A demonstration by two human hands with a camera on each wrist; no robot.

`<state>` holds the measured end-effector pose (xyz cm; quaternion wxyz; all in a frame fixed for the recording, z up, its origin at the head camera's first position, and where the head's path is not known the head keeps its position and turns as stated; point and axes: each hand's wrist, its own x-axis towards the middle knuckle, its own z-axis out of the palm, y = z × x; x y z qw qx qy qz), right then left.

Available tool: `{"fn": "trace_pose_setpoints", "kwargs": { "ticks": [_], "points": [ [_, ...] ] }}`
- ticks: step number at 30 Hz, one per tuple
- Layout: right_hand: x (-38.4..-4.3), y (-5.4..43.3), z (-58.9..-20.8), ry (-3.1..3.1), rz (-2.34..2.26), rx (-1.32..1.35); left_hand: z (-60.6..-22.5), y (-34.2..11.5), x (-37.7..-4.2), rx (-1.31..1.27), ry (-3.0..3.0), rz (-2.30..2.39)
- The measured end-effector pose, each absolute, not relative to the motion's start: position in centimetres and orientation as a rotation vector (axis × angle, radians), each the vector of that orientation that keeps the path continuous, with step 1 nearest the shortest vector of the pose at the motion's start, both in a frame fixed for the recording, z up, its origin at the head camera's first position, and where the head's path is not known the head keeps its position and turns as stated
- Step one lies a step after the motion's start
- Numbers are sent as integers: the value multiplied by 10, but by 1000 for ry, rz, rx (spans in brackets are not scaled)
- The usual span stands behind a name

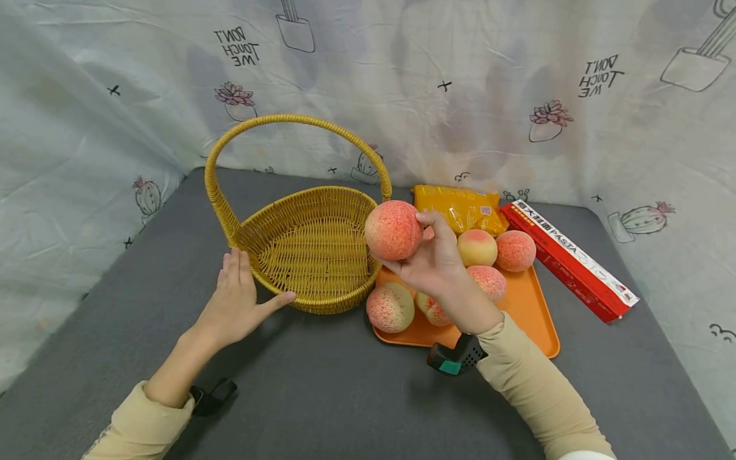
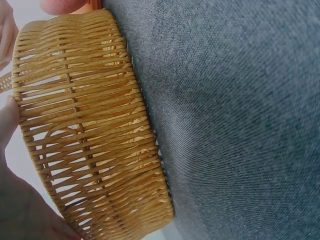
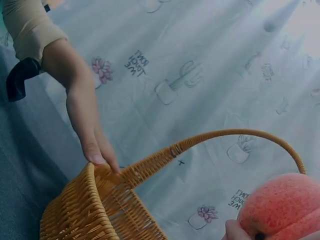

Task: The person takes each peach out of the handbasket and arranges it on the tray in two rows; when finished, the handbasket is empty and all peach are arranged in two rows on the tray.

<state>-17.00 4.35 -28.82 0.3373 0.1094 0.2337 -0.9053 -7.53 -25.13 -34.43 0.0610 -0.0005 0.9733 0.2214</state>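
My right hand (image 1: 434, 262) holds a pink and yellow peach (image 1: 393, 231) just above the right rim of a yellow wicker basket (image 1: 330, 305). In the right wrist view the peach (image 3: 285, 205) fills the lower right corner, fingers against it. My left hand (image 1: 232, 311) rests at the basket's near left rim with its fingers straight and the thumb spread along the edge. No fruit shows inside the basket, whose tall arched handle stands upright. Several more peaches (image 1: 391, 308) lie on an orange tray (image 1: 540, 326), partly hidden by my right hand and forearm.
Behind the tray lies an orange-yellow packet (image 1: 454, 207). A long red and white pasta box (image 1: 569, 262) lies slanted on the right. A printed curtain (image 1: 368, 76) hangs along the back of the grey tabletop (image 1: 333, 396).
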Motion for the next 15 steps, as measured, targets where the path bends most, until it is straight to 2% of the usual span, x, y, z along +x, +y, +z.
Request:
{"fn": "trace_pose_setpoints", "kwargs": {
  "ticks": [15],
  "points": [
    [-165, 50, -295, 592, -2328, 302, -345, -251, -75, 0, 2948, 680]
  ]
}}
